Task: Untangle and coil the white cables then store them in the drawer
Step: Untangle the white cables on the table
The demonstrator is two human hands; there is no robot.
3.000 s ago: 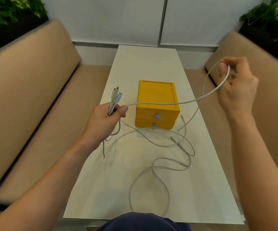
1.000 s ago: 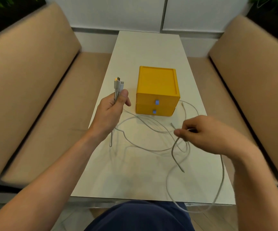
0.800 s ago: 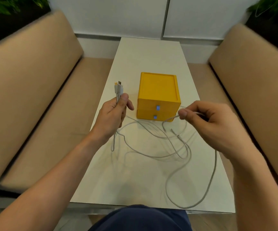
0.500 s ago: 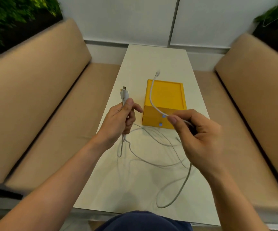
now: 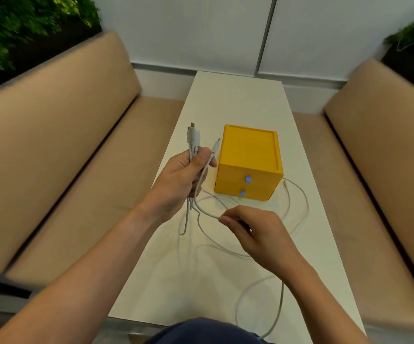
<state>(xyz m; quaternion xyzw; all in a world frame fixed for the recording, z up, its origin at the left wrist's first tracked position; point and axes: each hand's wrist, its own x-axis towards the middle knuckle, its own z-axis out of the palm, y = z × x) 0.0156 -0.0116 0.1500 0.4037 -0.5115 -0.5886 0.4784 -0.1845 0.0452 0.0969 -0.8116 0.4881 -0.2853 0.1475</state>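
My left hand [image 5: 184, 178] grips a bunch of white cable ends [image 5: 193, 138] upright, their plugs sticking out above the thumb, just left of the yellow drawer box [image 5: 249, 151]. One more thin plug end leans against the fingers on the right side of that bunch. My right hand [image 5: 253, 233] pinches a white cable [image 5: 202, 207] lower down, in front of the box. Loose white cable loops [image 5: 297, 209] trail over the table and off its near edge. Both drawers, each with a small blue knob [image 5: 247, 179], are closed.
The narrow white table [image 5: 238, 100] runs away from me between two tan padded benches [image 5: 64, 145]. A white wall stands at the far end, with green plants in the upper corners.
My right hand has brought the free cable end over to my left hand, which now holds it with the other plugs, and has slid down along that cable toward me.
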